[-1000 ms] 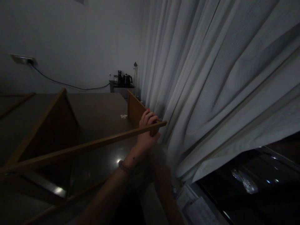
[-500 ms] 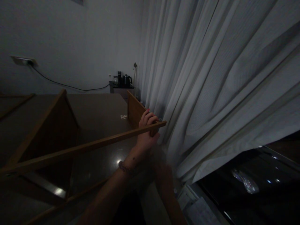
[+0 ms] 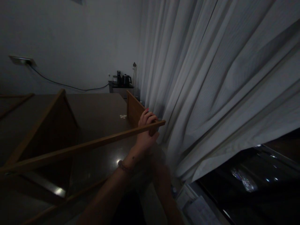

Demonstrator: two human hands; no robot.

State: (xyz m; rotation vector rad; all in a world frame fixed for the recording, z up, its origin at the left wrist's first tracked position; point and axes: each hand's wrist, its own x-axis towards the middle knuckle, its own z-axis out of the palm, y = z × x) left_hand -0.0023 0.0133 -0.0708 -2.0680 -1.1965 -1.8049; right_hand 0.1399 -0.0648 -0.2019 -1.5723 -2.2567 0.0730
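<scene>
The room is dim. My left hand [image 3: 146, 129] is closed around the top edge of a long wooden board [image 3: 82, 146], close to its right end, fingers over the far side and thumb on the near side. A beaded bracelet sits on that wrist. The board runs slantwise from the lower left up to the curtain and belongs to a wooden frame lying over a dark glossy surface [image 3: 98, 118]. My right forearm [image 3: 165, 190] reaches up beneath the left hand. Its hand is lost in the dark below the board.
A pale curtain [image 3: 211, 78] hangs close on the right. An upright wooden panel [image 3: 133, 109] stands behind my hand. At the back a small table holds a kettle [image 3: 126, 79]. A cable [image 3: 65, 84] runs along the wall. Papers [image 3: 199, 209] lie at the lower right.
</scene>
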